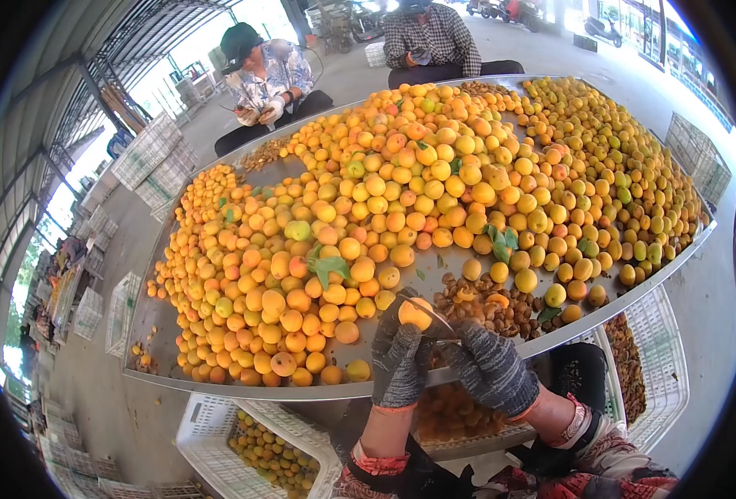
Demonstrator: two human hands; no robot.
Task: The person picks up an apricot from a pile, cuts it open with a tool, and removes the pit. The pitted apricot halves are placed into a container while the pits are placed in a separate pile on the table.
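My left hand (pixel 398 353), in a dark grey knitted glove, grips an orange apricot (pixel 415 313) at the near edge of the metal table (pixel 243 388). Close on its right, my right hand (pixel 491 366), gloved alike, is closed on a thin knife (pixel 441 323) whose blade reaches the fruit. Beyond both hands spreads a large heap of apricots (pixel 401 183) with a few green leaves (pixel 329 268). Brown pits (pixel 501 310) and bits of orange flesh lie just past my right hand.
White crates stand below the near edge: one with apricots (pixel 272 453) at left, one with brown pits (pixel 626 358) at right. Across the table sit two people, one in a patterned shirt (pixel 275 71), one in a checked shirt (pixel 443 37). Stacked crates (pixel 156 158) stand at left.
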